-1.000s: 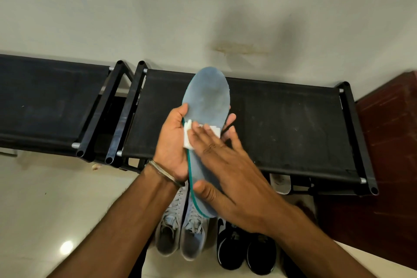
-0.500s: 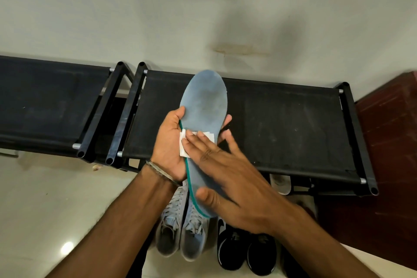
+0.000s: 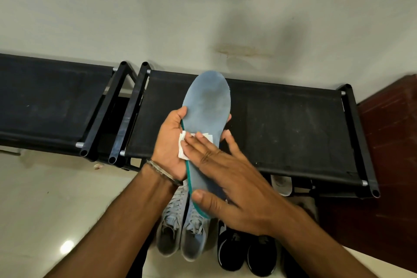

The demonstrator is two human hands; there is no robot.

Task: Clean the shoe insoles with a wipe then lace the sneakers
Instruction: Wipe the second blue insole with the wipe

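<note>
**Wiping the blue insole, mid-length**

Nearest the camera, the right hand [image 3: 234, 187] is lying flat across the blue insole [image 3: 206, 108], its straight fingers pressing a small white wipe [image 3: 184, 145] against the insole's upper face; it is pressing, not curling round anything. The thumb is resting lower down, near the heel end with its green edge.

Just beyond, the left hand [image 3: 170, 144] is gripping the insole from underneath, thumb on the near edge and fingertips showing past the far edge, so the insole is being held in the air above the shoe rack [image 3: 293, 124], toe end pointing toward the wall [image 3: 112, 18].

To do this pass well, the person is probably best keeping the supporting palm directly behind the wipe, since the thin insole is likely to flex under pressure. The toe area is looking darker and soiled, so the strokes likely need to reach there.

Below, the grey sneakers [image 3: 182, 232] are standing on the floor beside a black pair [image 3: 246, 253]; lacing is not yet begun.
</note>
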